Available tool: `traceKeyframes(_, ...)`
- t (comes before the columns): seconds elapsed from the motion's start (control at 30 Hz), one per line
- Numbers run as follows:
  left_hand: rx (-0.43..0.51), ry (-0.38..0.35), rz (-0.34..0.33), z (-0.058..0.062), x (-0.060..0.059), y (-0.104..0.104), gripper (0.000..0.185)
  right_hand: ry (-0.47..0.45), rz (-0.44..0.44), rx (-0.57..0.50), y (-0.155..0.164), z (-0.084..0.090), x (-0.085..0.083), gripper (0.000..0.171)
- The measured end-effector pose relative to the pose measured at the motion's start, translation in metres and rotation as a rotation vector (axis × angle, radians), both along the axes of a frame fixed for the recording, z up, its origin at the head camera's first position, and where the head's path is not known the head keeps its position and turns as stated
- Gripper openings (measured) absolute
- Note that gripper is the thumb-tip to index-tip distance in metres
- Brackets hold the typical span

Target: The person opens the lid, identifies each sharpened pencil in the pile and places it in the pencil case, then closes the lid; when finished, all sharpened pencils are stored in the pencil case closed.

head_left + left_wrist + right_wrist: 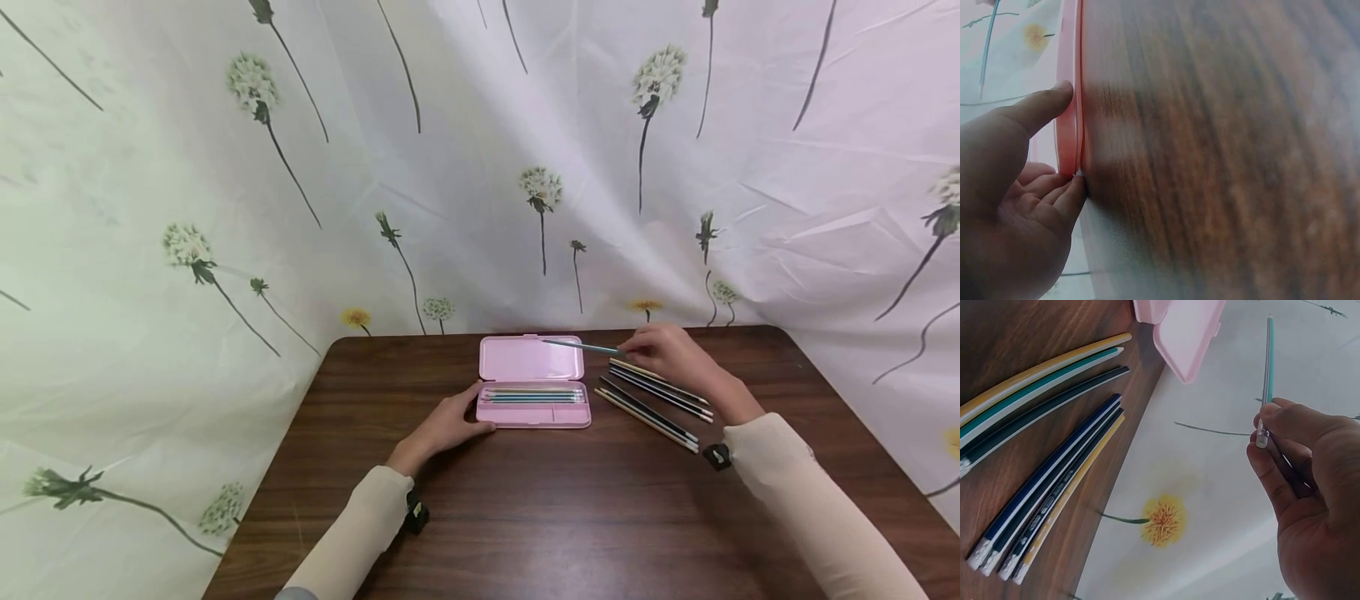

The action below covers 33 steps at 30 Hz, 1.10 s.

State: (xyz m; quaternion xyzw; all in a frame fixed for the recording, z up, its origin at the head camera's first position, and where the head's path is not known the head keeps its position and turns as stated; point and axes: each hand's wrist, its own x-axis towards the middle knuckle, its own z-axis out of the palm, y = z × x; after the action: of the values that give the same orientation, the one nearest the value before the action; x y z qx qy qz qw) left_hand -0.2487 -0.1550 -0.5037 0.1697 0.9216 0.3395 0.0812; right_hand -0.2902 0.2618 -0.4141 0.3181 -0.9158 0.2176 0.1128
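Observation:
A pink pencil case [517, 415] lies with its lid [513, 360] folded back on the table. Several pencils [532, 397] lie side by side in its long rear compartment. My left hand [442, 423] holds the case at its left end; in the left wrist view the thumb rests against the front wall and the fingers touch the end. Between thumb and fingers my right hand [670, 354] pinches a teal pencil [1269, 362] near its white eraser. That pencil is raised off the table, its point toward the lid in the head view.
Two groups of loose pencils, a nearer one [648, 419] and a farther one [1060, 487], lie right of the case on the brown wooden table [525, 508]. A white cloth [465, 192] printed with dandelions hangs behind the table's back edge.

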Motion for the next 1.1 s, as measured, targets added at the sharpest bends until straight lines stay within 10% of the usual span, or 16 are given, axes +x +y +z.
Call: traceKeyframes(1.1, 0.011, -0.004, -0.007, 0.000, 0.000, 0.000, 0.088, 0.013, 0.263, 0.024, -0.068, -0.037, -0.026, 0.014)
